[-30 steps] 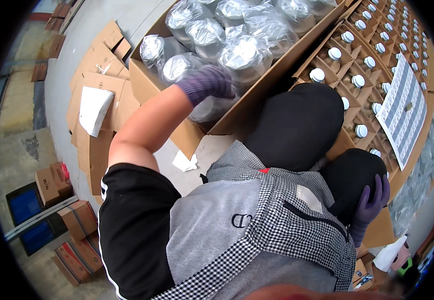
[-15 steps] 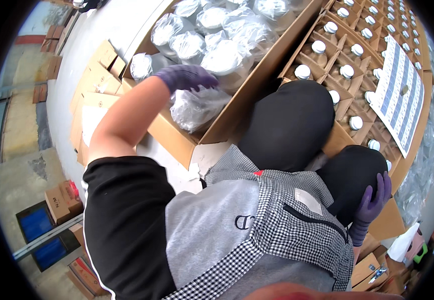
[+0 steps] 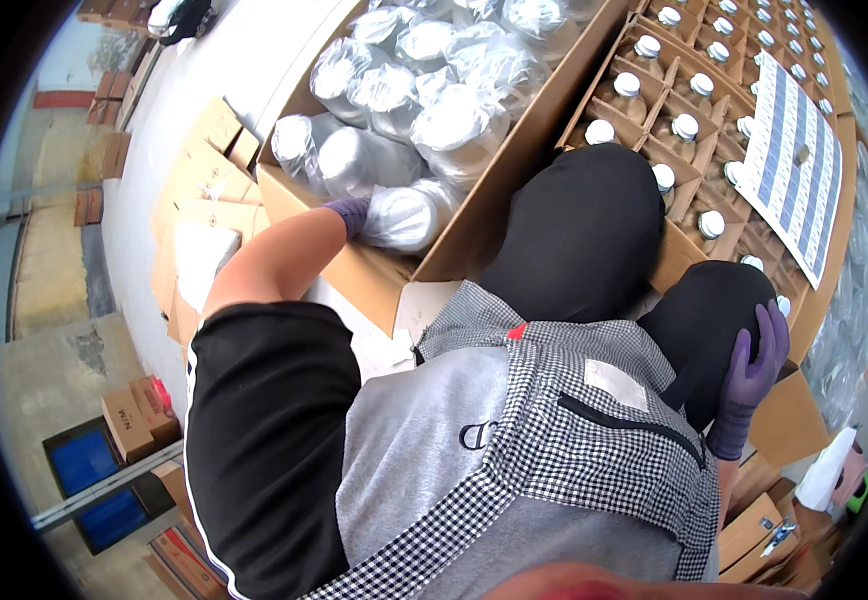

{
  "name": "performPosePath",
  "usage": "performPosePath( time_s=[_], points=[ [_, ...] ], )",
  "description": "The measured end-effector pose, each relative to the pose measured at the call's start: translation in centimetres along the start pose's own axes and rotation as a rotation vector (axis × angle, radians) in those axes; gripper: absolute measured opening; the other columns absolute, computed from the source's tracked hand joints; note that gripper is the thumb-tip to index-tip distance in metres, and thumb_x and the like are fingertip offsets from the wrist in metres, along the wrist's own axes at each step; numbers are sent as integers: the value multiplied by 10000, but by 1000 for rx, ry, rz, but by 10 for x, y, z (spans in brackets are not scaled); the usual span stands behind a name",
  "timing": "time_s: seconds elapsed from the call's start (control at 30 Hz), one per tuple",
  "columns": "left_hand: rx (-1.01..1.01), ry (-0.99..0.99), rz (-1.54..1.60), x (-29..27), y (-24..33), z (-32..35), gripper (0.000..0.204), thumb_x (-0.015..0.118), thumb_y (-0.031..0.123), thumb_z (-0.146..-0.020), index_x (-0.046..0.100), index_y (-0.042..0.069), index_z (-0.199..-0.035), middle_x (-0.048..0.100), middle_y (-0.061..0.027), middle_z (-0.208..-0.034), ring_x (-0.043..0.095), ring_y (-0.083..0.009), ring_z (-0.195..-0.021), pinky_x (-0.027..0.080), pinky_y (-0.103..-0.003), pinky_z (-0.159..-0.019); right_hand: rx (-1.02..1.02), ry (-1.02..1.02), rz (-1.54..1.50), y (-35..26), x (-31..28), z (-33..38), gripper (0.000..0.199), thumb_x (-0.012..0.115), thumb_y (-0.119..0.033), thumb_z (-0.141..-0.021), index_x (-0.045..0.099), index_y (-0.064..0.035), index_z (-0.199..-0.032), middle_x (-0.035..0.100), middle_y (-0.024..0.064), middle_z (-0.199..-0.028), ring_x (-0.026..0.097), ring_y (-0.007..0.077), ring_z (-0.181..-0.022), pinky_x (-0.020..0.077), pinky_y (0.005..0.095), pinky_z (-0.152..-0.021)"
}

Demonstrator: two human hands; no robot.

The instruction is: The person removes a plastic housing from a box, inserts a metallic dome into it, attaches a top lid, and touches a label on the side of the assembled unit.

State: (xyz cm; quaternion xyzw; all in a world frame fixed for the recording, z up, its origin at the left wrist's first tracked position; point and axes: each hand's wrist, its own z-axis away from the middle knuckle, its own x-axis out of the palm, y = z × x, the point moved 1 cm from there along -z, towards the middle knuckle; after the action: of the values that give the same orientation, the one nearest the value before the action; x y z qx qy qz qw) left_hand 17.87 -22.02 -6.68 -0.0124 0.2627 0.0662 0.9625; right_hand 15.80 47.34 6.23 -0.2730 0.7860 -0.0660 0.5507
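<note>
My left hand, in a purple glove, reaches down inside the near left end of an open cardboard carton. Right beside it is a round container wrapped in clear plastic. The fingers are hidden behind that container and the carton wall, so their grip does not show. Another wrapped container lies tilted just beyond, among several more in the carton. Also gloved in purple, my right hand rests on my right knee with its fingers stretched out and nothing in them.
On the right, a carton with cardboard dividers holds many white-capped bottles. A sheet of printed labels lies over them. Flattened cardboard is on the floor at left. Clear plastic bags sit at the far right.
My left hand has dropped from above the wrapped containers to beside the nearest one, deeper in the carton. That nearest container and the one beyond it now lie differently. My right hand stays on the knee.
</note>
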Motion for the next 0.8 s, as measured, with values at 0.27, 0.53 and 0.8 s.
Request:
performPosePath(
  time_s=[0.27, 0.53, 0.8],
  points=[
    [238, 472, 1437, -66, -46, 196, 347, 487, 342, -1054, 600, 35, -1169, 661, -95, -991, 636, -240, -864, 531, -388, -773, -186, -85, -103, -61, -3, -32, 476, 714, -153, -860, 627, -19, -1309, 577, 181, -1385, 501, 355, -1331, 355, 481, -1140],
    [894, 993, 1553, -126, 63, 313, 376, 555, 341, -1015, 593, 49, -1248, 655, -97, -1097, 616, -249, -979, 503, -401, -867, -864, 230, -513, -263, -16, -157, 1252, 816, -693, -674, 228, -93, -1603, 337, 208, -1579, 315, 393, -1478, 315, 509, -1202],
    [1053, 1046, 1188, -104, 254, 277, 458, 637, 340, -966, 591, 66, -1331, 651, -103, -1218, 596, -259, -1116, 472, -414, -974, -130, -522, -1299, -167, -16, -116, 1569, 1005, -545, -378, 154, -62, -1605, 441, 177, -1525, 441, 306, -1409, 347, 452, -1187]
  ],
)
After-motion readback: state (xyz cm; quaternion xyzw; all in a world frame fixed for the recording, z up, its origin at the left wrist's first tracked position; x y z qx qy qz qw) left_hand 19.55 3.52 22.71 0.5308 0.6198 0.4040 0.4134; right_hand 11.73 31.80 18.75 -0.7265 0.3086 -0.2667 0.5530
